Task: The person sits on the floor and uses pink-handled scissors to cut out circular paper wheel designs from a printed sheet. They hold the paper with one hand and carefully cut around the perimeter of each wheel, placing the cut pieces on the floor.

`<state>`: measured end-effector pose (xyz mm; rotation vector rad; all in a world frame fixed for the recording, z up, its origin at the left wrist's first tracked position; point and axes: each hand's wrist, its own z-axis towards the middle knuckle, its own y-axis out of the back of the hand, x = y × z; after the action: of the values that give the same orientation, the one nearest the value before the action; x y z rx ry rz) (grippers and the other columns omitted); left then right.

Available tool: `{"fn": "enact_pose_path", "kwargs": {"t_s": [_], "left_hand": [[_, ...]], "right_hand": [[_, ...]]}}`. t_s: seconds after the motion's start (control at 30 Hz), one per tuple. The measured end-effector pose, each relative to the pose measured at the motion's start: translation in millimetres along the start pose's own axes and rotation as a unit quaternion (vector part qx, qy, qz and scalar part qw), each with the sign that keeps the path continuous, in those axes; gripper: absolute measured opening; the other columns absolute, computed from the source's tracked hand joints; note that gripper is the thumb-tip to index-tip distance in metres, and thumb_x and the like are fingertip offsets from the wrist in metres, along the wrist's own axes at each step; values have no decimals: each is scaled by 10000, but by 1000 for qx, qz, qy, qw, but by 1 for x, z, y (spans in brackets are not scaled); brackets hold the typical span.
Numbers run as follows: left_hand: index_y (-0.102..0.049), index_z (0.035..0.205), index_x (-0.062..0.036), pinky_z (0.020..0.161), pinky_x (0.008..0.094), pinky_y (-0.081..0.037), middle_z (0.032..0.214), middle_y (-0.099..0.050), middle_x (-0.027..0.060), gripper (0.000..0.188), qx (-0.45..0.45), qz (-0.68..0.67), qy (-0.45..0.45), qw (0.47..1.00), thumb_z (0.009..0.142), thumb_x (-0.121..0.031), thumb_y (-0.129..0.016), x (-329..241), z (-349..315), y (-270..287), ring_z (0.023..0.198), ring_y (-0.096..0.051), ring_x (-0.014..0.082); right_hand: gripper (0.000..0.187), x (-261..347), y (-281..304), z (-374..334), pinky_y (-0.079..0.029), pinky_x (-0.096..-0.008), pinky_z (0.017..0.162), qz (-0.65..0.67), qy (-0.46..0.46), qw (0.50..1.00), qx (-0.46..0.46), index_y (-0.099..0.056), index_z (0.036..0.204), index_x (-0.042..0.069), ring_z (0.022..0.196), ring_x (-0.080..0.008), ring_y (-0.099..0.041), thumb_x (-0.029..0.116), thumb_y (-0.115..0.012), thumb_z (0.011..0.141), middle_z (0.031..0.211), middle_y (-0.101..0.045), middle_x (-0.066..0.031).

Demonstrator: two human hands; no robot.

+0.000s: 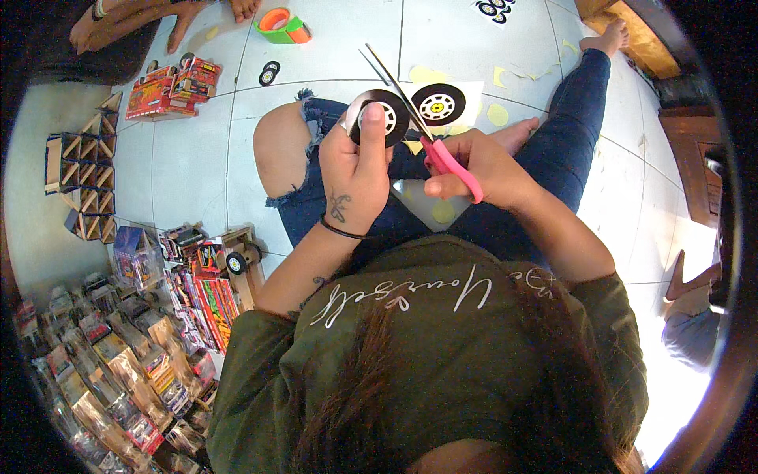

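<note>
My left hand (355, 162) pinches a printed paper wheel (392, 118), black with a pale spoked hub, its thumb lying across the front. White paper shows along the wheel's left edge. In my right hand (493, 170) are scissors with pink handles (454, 167); the blades point up and away, slightly apart, beside the held wheel. Right of the blades is a second printed wheel (438, 105) with a yellow centre, on a piece of white paper. Whether that paper joins the held wheel is hidden behind the blades. A pale translucent sheet (426, 207) rests in my lap.
Yellow paper scraps (497, 114) litter the tiled floor. Farther off lie small cut wheels (269, 73), a roll of green-orange tape (284, 26) and a wheel sheet (494, 11). Red toy trucks (174, 88), wooden racks (83, 178) and wrapped toys (126, 371) are left. Another person's hand (185, 24) shows at upper left.
</note>
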<state>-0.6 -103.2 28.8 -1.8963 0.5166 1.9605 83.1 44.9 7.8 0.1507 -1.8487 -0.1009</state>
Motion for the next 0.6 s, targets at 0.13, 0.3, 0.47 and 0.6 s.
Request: {"fn": "enact_pose_path", "kwargs": {"t_s": [0.13,0.3,0.47,0.6], "left_hand": [[-544,725,-52,424,188,-278,566,-471,-49,309,19,136,-109,985,904,-283,-444,-2,5,7,482,-380,27],[-526,723,8,477,254,-337,542,-471,49,275,42,152,-119,980,894,-189,-439,-12,2,8,494,-394,104],[-533,728,10,478,249,-338,546,-476,48,275,46,184,-105,976,893,-190,-443,-19,1,10,497,-398,102],[-539,737,12,481,246,-341,554,-488,50,275,69,171,-88,979,893,-194,-444,-21,1,11,504,-405,96]], "right_hand": [[483,3,2,-2,-315,-229,446,-16,2,1000,6,-562,581,40,479,-74,-419,490,-738,593,502,-475,21],[470,8,4,-6,-333,-244,468,6,-6,1000,15,-559,576,41,511,-85,-437,474,-743,590,533,-492,2],[471,9,5,-5,-334,-250,466,-23,13,1000,18,-554,581,28,507,-92,-434,461,-740,596,522,-478,-6],[484,10,5,-5,-325,-258,457,-14,17,1000,17,-538,554,22,499,-94,-427,461,-738,596,504,-464,-12]]}}
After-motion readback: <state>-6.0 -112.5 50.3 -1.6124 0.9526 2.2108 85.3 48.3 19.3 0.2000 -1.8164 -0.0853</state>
